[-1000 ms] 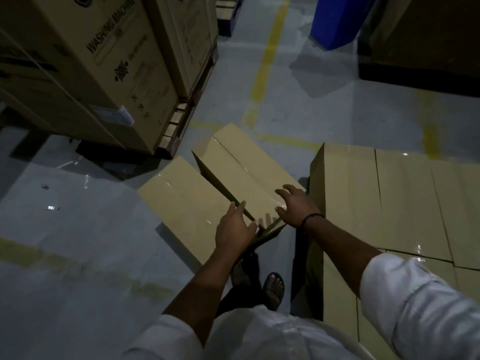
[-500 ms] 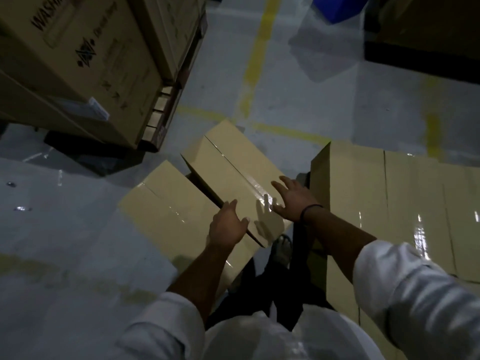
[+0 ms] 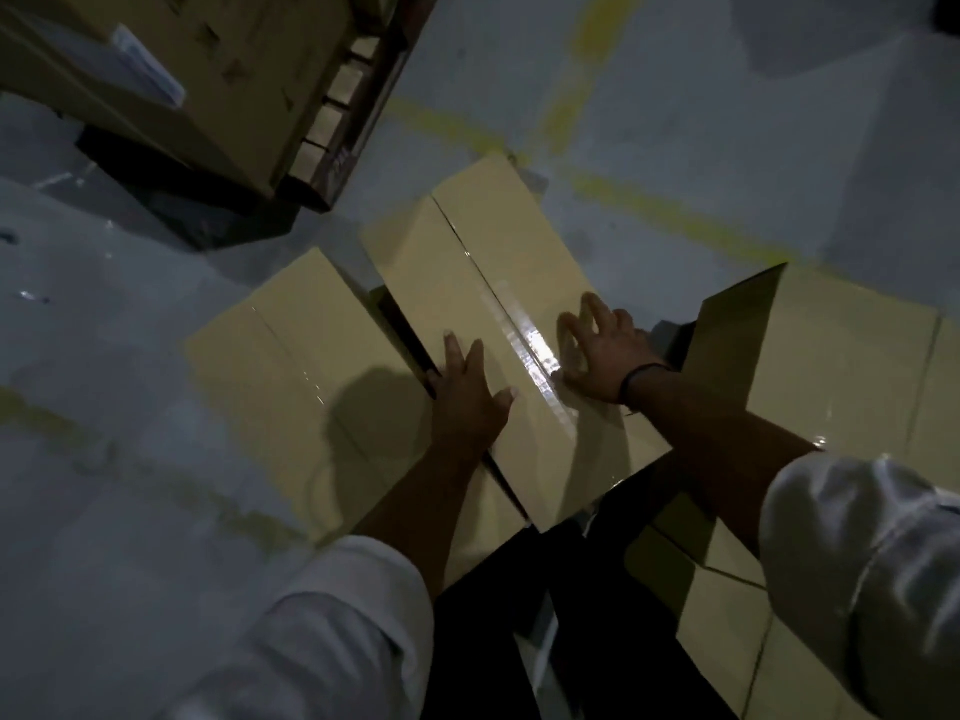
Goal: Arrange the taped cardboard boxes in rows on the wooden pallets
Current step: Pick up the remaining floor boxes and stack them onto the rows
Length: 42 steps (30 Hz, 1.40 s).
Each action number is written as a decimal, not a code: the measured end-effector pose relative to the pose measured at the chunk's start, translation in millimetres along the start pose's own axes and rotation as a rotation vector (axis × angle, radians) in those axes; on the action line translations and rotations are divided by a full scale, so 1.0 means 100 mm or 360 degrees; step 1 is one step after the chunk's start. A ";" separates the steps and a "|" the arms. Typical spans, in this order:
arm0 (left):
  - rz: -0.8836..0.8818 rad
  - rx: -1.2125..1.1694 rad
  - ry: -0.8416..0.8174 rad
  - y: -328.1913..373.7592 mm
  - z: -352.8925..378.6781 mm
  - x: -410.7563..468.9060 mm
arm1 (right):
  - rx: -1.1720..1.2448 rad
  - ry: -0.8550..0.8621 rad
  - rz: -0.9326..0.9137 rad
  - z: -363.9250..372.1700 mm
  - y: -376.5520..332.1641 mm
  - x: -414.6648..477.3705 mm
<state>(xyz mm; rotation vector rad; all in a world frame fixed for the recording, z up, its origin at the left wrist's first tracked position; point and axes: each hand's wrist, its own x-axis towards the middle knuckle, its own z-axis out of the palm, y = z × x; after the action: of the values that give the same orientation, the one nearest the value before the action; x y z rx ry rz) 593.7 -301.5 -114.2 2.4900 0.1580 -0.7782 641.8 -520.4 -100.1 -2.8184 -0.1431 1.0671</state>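
A taped cardboard box [image 3: 483,262] lies tilted in the middle, its shiny tape seam running down its top. My left hand [image 3: 467,392] lies flat on its left edge, fingers straight. My right hand [image 3: 602,350] presses on the top to the right of the seam, fingers spread. A second taped box [image 3: 291,366] lies lower on the floor to the left, partly under the first. More taped boxes [image 3: 841,366] stand packed together at the right.
A large printed carton [image 3: 218,70] sits on a wooden pallet [image 3: 343,111] at the upper left. Yellow lines [image 3: 675,210] cross the grey floor beyond the boxes. My dark trousers and white sleeves fill the bottom of the view.
I have leaned in closer over the boxes. Both hands slid further onto the top of the tilted box, the left from its near corner to its left edge, and now lie flatter.
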 end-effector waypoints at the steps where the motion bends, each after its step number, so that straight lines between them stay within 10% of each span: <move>1: 0.0035 0.0001 0.0009 -0.01 0.02 0.04 | 0.0022 -0.0007 -0.0004 0.00 0.00 0.08; 11: 0.0136 -0.0011 -0.0025 0.21 0.01 -0.02 | 0.0260 0.0170 0.0036 0.00 0.13 0.08; 26: 0.0900 0.0409 -0.0133 2.09 -0.53 -0.99 | 0.0664 0.0683 0.0712 -0.81 1.06 -2.22; 42: 0.1342 0.0772 -0.0520 3.67 0.94 -1.56 | 0.1073 0.0763 0.1273 -0.10 2.75 -3.53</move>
<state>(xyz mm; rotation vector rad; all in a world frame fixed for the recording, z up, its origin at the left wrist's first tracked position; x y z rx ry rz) 512.1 -657.0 71.4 2.4293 -1.2360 -0.8743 396.9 -839.5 96.2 -2.3711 1.2114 0.3399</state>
